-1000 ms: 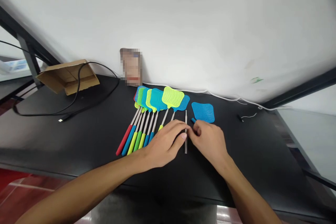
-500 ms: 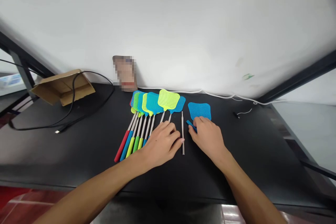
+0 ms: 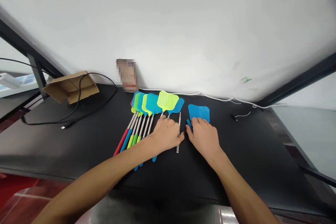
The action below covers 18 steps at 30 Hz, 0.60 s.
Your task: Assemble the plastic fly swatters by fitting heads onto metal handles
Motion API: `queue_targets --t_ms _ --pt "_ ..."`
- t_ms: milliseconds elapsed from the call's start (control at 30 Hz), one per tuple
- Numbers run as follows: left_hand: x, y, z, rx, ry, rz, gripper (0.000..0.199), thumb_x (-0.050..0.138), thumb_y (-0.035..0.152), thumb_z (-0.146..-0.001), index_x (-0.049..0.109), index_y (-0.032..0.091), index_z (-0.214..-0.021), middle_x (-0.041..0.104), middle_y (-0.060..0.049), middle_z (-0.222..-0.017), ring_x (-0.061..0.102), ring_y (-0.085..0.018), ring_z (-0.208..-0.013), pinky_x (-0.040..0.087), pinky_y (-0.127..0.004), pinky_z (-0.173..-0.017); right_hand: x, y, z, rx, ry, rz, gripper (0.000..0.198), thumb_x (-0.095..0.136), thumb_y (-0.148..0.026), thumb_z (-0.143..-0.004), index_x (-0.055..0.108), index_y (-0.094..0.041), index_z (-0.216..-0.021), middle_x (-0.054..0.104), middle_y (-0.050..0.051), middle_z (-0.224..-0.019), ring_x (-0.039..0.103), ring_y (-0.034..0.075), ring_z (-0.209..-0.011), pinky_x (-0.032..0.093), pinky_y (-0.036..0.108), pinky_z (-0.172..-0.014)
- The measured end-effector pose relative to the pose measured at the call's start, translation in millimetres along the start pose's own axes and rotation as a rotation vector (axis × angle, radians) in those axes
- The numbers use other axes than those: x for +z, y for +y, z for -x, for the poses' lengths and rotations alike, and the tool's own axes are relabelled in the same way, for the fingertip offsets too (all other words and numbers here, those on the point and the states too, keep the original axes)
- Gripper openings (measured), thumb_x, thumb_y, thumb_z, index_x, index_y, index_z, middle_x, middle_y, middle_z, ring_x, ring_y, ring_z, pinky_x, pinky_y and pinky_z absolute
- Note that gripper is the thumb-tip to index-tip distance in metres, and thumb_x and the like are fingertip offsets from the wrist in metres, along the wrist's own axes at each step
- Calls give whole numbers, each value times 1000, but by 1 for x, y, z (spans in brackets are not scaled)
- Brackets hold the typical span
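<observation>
A row of several fly swatters (image 3: 147, 106) lies on the black table (image 3: 78, 140), with blue, green and yellow mesh heads and coloured grips. My left hand (image 3: 166, 134) rests over their shafts, its fingertips against a bare metal rod (image 3: 178, 136) to their right. My right hand (image 3: 203, 136) lies on the stem of a loose blue swatter head (image 3: 199, 112) and touches it. Whether either hand grips anything is hidden by the fingers.
A cardboard box (image 3: 69, 85) sits at the back left with a black cable (image 3: 52, 120) running over it. A white cable (image 3: 223, 98) runs along the wall. A small blurred card (image 3: 127, 75) leans on the wall behind the swatters.
Both hands have moved away from me toward the swatter heads. My right hand left the rod and reached the blue head. The rod now lies slightly tilted.
</observation>
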<state>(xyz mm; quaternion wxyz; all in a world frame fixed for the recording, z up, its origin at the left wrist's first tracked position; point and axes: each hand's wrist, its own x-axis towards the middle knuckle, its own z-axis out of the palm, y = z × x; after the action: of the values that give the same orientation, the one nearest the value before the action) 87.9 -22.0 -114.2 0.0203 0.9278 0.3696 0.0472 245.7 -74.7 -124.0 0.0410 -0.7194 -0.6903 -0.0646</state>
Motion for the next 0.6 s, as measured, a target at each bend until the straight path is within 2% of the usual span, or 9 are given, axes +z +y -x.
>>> queue_targets --t_ms 200,300,433,533,600 --pt "9 -4 8 5 43 40 23 56 24 -84 69 13 -68 72 -13 -73 68 -28 -73 47 -46 -85 0 1 0 11 -5 13 20 52 -30 -100 61 -16 -89 68 9 -84 68 25 -82 35 29 -55" --pt "4 -8 12 -16 97 181 22 55 22 -84 60 17 -64 67 -7 -67 63 -23 -66 46 -38 -73 -2 4 -1 33 18 -2 21 51 -30 -101 59 -18 -86 68 9 -83 68 25 -79 33 30 -55" --pt "-15 -23 13 -102 200 597 22 53 27 -92 54 19 -72 56 2 -62 52 -14 -56 37 -28 -56 -7 10 -4 97 97 -125 19 45 -32 -104 55 -18 -94 68 7 -81 68 25 -72 32 30 -54" --pt "-24 -34 12 -124 312 979 24 50 34 -99 54 19 -81 54 4 -65 49 -11 -55 37 -24 -53 -10 11 -2 95 131 -410 19 40 -35 -106 51 -20 -105 70 4 -81 67 22 -67 39 30 -59" --pt "-22 -38 10 -131 399 1212 24 52 39 -100 55 19 -86 57 2 -72 52 -10 -58 41 -24 -55 -10 8 0 64 162 -578 22 38 -39 -107 50 -22 -109 71 4 -87 69 22 -71 44 31 -64"
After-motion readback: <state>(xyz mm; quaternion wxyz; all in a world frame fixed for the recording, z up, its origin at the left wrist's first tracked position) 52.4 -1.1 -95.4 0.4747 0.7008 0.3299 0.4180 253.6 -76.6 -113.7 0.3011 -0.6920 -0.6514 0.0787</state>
